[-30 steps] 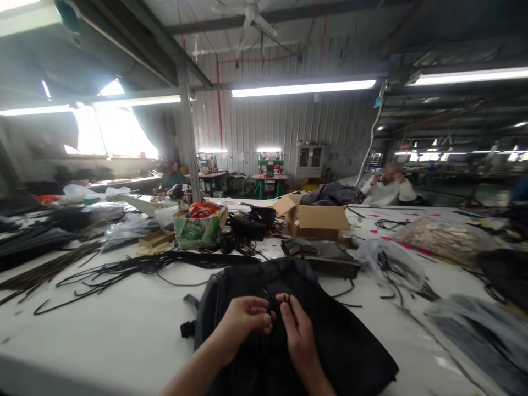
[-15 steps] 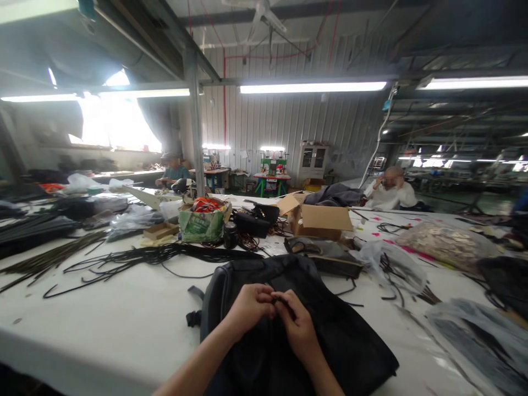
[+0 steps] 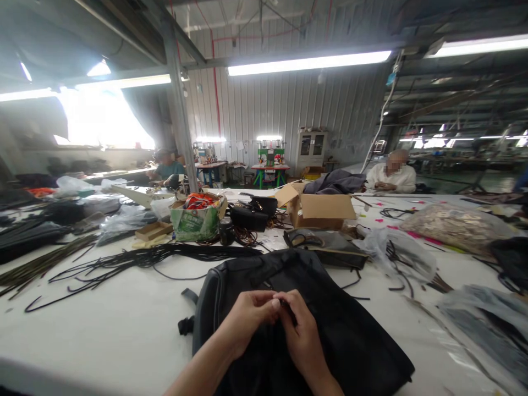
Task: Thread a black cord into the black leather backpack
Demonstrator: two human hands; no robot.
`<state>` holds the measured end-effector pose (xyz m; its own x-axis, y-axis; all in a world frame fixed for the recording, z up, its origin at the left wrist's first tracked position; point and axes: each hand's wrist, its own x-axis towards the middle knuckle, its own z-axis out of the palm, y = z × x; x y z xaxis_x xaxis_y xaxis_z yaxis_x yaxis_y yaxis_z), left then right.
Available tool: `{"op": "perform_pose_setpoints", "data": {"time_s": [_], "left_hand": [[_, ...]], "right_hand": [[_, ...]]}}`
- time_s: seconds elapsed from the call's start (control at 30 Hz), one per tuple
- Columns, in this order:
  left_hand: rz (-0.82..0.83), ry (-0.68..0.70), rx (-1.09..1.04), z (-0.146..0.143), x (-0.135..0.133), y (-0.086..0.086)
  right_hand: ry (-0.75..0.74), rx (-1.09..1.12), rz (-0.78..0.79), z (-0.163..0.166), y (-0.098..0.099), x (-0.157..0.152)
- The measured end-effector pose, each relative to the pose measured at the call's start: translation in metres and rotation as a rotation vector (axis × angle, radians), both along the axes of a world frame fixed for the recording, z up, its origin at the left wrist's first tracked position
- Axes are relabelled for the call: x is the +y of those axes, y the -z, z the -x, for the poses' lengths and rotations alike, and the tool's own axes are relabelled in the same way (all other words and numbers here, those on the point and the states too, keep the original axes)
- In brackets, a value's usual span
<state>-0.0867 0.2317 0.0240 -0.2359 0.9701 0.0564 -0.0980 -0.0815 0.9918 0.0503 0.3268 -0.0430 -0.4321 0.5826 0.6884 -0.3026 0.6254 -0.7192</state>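
**Both hands pinched on a thin black cord over the backpack**

I see the black, soft fabric backpack (image 3: 338, 341) lying flat on the white worktable (image 3: 103, 330), at six o'clock from the middle of the view, directly under my hands. My left hand (image 3: 247, 319) and right hand (image 3: 303, 335) meet above its middle, fingertips touching. Both are closed in a pinch on a short, thin black cord (image 3: 289, 311) that sticks out between them; how it joins the bag I cannot tell.

I judge the cord light and limp, likely to slip from loose fingers, so it is best held close to its end between thumb and forefinger. The backpack looks floppy, not heavy; it should bunch if pulled, and its side strap (image 3: 187, 308) at nine o'clock offers the firmer hold.

At ten o'clock a bundle of long black cords (image 3: 136, 258) lies spread out. At twelve o'clock stand an open brown cardboard box (image 3: 322, 212) and a green carton (image 3: 196, 220).
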Motion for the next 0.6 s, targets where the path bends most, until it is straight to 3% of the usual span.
{"op": "perform_pose_setpoints", "data": {"time_s": [0.17,0.37,0.6], "left_hand": [[-0.018,-0.031,-0.125,-0.001,0.002,0.008],[-0.035,-0.180,0.004,0.003,0.007,0.029],[-0.097,-0.189,0.099,-0.014,0.010,0.033]], "right_hand": [[-0.032,0.058,0.087,-0.005,0.002,0.000],[0.067,-0.086,0.136,-0.017,0.002,0.017],[-0.070,-0.197,0.197,-0.040,-0.015,0.039]]}}
